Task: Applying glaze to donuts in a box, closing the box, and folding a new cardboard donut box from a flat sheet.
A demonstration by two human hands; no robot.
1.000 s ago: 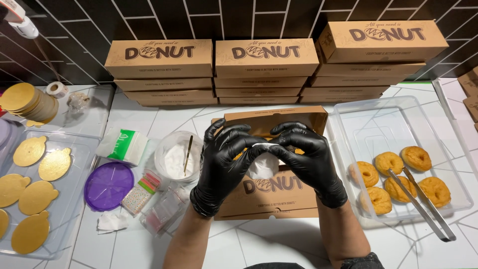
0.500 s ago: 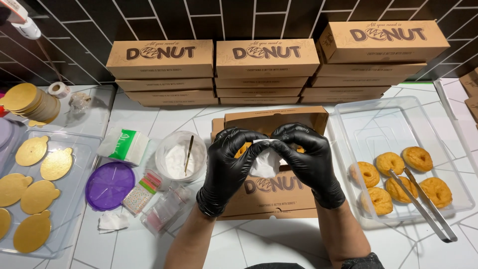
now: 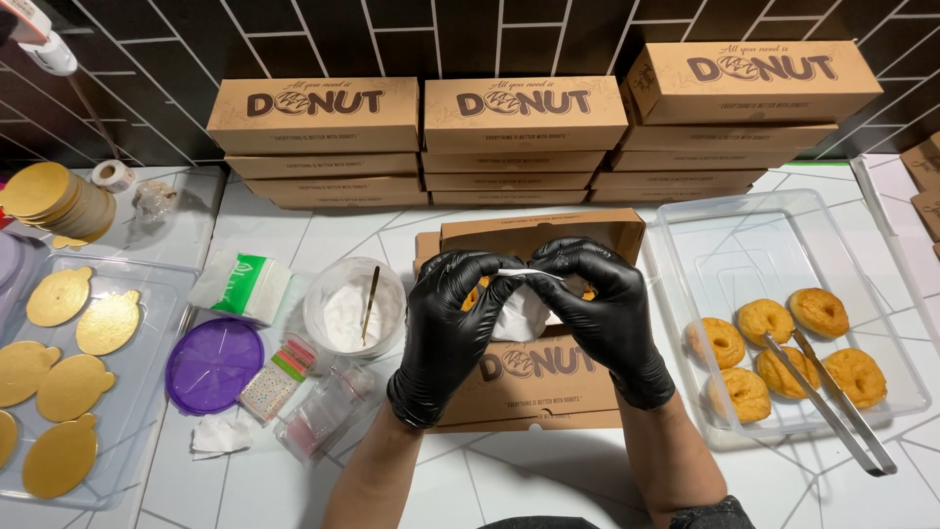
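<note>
Both hands wear glossy black gloves. The left hand (image 3: pixel 452 323) and right hand (image 3: pixel 605 318) pinch the top edge of a small white bag (image 3: pixel 519 312), soft and crumpled, stretching it flat between thumbs and forefingers. The bag hangs over an open brown cardboard box (image 3: pixel 534 377) at the middle of the white tiled counter (image 3: pixel 548 480).

Far behind stand three stacks of flat closed boxes (image 3: pixel 514 137), matte brown card. To the right, a clear plastic tray (image 3: pixel 783 245) holds five round golden donuts (image 3: pixel 764 321) and one pair of metal tongs (image 3: pixel 832 402). To the left sit a round tub of white powder (image 3: pixel 343 313) with a stick in it, a purple lid (image 3: pixel 213 353), and six shiny gold card discs (image 3: pixel 59 297) on another clear tray.
</note>
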